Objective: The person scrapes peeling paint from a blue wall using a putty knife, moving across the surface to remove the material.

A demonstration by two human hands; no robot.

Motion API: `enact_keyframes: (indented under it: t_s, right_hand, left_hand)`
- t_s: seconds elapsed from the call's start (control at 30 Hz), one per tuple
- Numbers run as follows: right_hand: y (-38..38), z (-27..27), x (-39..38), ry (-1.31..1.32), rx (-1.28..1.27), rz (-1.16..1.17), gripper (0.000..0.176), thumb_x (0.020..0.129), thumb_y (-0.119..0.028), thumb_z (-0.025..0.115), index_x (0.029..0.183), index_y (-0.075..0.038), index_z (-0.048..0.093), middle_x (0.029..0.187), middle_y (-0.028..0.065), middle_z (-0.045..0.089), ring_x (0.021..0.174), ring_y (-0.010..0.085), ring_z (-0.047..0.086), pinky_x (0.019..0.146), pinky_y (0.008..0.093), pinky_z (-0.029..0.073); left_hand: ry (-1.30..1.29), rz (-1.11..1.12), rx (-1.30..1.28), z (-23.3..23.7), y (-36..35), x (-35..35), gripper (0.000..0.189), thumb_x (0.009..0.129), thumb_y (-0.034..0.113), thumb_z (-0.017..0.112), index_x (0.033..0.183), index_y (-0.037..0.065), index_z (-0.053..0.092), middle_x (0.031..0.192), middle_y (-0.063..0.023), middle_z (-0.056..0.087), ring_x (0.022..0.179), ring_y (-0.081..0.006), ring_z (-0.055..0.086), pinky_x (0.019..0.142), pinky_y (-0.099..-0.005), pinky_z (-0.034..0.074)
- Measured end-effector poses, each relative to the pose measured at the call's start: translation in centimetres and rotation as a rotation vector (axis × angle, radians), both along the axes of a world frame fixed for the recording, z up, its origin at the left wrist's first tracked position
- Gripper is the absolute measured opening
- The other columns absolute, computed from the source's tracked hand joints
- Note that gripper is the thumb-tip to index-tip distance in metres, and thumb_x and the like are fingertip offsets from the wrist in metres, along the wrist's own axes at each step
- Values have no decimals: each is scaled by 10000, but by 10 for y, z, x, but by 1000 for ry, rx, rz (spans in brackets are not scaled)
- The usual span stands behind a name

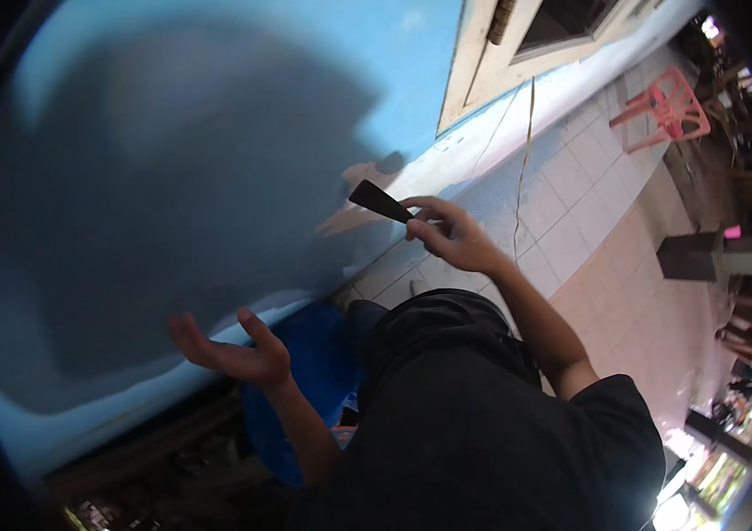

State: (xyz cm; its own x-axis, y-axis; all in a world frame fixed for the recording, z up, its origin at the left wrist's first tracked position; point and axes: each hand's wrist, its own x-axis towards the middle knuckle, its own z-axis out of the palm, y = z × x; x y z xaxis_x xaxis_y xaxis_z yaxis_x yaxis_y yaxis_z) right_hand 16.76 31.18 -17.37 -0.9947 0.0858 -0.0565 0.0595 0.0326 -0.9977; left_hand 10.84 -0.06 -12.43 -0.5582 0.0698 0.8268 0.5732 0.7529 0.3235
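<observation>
My right hand [448, 234] grips the handle of a dark scraper [379, 201], whose flat blade rests against the lower part of a blue painted wall [216, 115]. Next to the blade a patch of bare tan surface [367, 173] shows through the paint. My left hand [232, 352] is raised palm up close to the wall, fingers apart and holding nothing. My shadow falls wide across the wall.
A pink plastic chair [668, 108] lies tipped on the tiled floor [588, 186] at the upper right. A cream door frame [482, 62] adjoins the wall. A thin cord [524, 168] hangs down. A blue sheet [305, 372] lies below my left arm. Dark furniture stands far right.
</observation>
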Motion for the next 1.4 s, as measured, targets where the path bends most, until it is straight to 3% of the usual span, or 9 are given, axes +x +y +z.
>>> enact_keyframes:
  t_s: [0.23,0.37,0.47,0.53,0.67,0.87,1.1,1.17,1.4]
  right_hand:
    - [-33,-66,-25,70,-105,-89,219,1013,-188,512,1124,-4,551,790,29,599,607,63,502,548,218,429]
    - [-33,-96,-38,-2,111,-106,195,1026,-210,483,994,-21,521,736,26,573,597,67,495,526,229,408]
    - [-46,-87,-43,37,-74,-122,239,1022,-237,498,899,-32,499,693,23,561,593,70,493,521,250,394]
    - [-49,-80,-43,54,-13,-155,256,1017,-252,512,901,-24,515,686,24,559,591,77,495,527,259,394]
    - [-52,-58,-61,120,145,-195,291,1001,-262,538,934,21,563,690,104,613,606,174,581,575,336,459]
    - [-62,-91,-62,93,123,-251,310,992,-287,550,976,16,617,703,119,631,631,162,578,586,326,456]
    - [-74,-70,-68,93,-28,-296,393,1002,-363,536,860,0,586,657,1,542,604,70,495,544,248,399]
    - [-70,-102,-67,81,-1,-305,371,995,-334,549,875,12,610,669,39,588,616,99,532,564,280,429]
    - [-72,-86,-75,91,-65,-309,357,991,-322,562,889,16,616,674,46,599,625,101,543,575,282,438]
  left_hand:
    - [-328,42,-88,-25,-3,3,945,881,332,678,1553,81,63,1576,-276,-80,1460,-459,-52,1152,-607,85]
    - [-371,161,-263,-36,0,-10,1122,838,534,669,1538,103,-94,1533,-294,-220,1416,-483,-197,1121,-655,8]
    - [-354,216,-391,-43,-5,-20,1215,813,647,630,1506,85,-194,1474,-342,-302,1357,-535,-282,1076,-704,-33]
    - [-392,231,-416,-47,-6,-24,1258,802,699,605,1481,68,-246,1425,-391,-341,1311,-582,-320,1032,-745,-66]
    - [-489,293,-503,-64,-12,-35,1354,769,780,554,1393,-31,-333,1322,-459,-396,1204,-645,-390,971,-786,-100]
    - [-583,289,-522,-65,-16,-37,1403,747,813,538,1326,-40,-414,1258,-477,-437,1144,-653,-438,938,-804,-118]
    - [-580,315,-553,-70,-15,-37,1415,743,828,519,1299,-65,-429,1250,-478,-443,1138,-651,-444,927,-803,-139]
    - [-537,313,-565,-70,-14,-42,1414,746,827,516,1300,-74,-423,1255,-476,-441,1135,-651,-446,925,-801,-145]
    - [-551,305,-538,-77,-16,-40,1391,767,812,507,1316,-92,-396,1276,-469,-427,1139,-630,-460,948,-768,-180]
